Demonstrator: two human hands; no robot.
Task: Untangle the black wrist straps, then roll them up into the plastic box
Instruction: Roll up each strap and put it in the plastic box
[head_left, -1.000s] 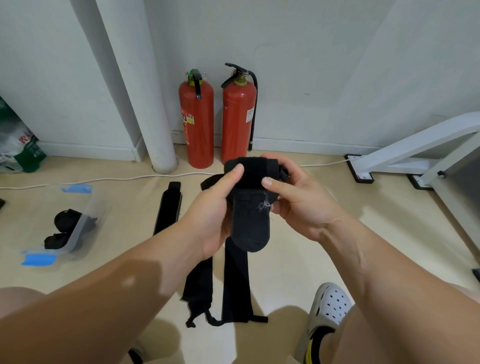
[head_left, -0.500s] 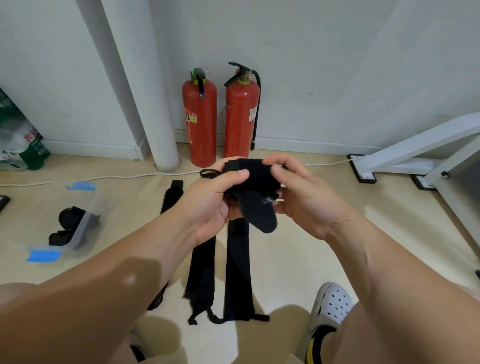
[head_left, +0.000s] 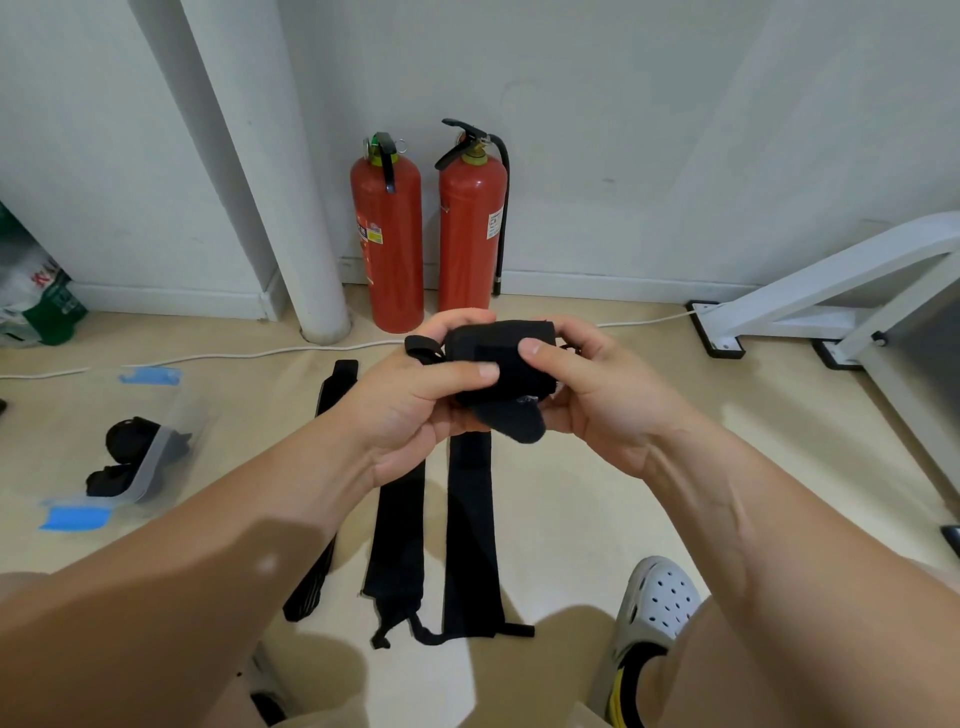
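Observation:
Both hands hold a black wrist strap (head_left: 501, 364) rolled into a thick bundle at chest height, with a short tail hanging below it. My left hand (head_left: 415, 405) grips the roll from the left, thumb on top. My right hand (head_left: 587, 384) grips it from the right, thumb pressed on the front. Three more black straps lie flat on the floor below: one (head_left: 470, 540) in the middle, one (head_left: 397, 540) left of it, one (head_left: 332, 389) further left, partly hidden by my left forearm. The clear plastic box (head_left: 156, 457) with blue clips lies at the left and holds rolled black straps (head_left: 130, 441).
Two red fire extinguishers (head_left: 389, 234) stand against the wall beside a white pipe (head_left: 291, 208). A white cable (head_left: 234, 356) runs along the floor. A white metal frame (head_left: 831, 291) stands at the right. My white clog (head_left: 649, 613) is at the bottom right.
The hanging tail of the strap has grown shorter as the roll got thicker. Both thumbs have shifted round the roll, and the hands have stayed at about the same height.

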